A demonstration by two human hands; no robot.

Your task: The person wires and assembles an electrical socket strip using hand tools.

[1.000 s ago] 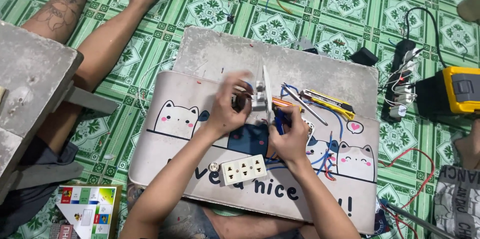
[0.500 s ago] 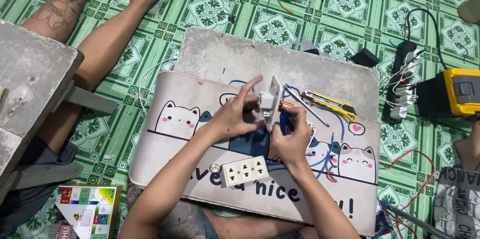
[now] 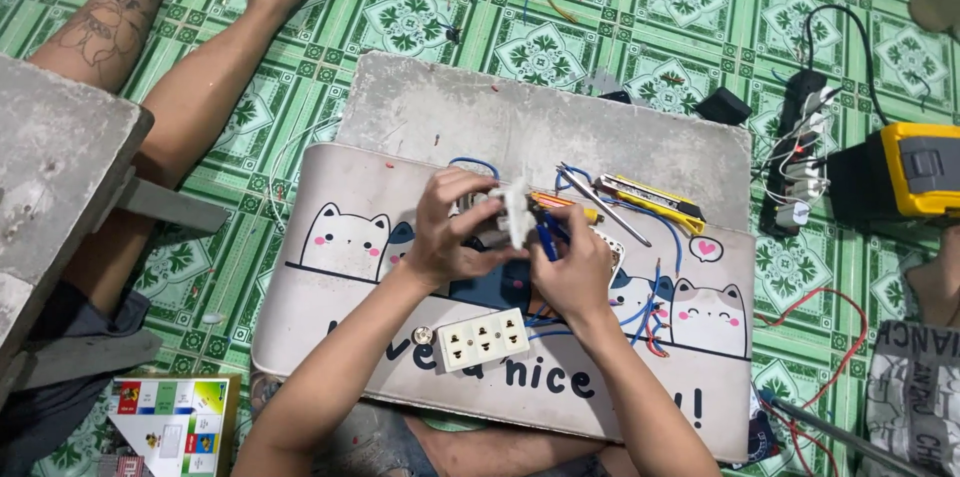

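Note:
My left hand and my right hand meet over a cat-print mat laid on a grey board. Both grip a small white electrical part held edge-up between them, with blue wires trailing from it. A blue-handled tool pokes out by my right hand's fingers. Just below the hands, a white triple socket plate lies flat on the mat.
A yellow utility knife and a screwdriver lie right of the hands. A power strip with plugs and a yellow-black box sit at the right. Another person's bare legs stretch along the left, beside a concrete slab.
The white part has tilted and shifted slightly lower between my hands; my left fingers have re-gripped it. The socket plate and tools have not moved.

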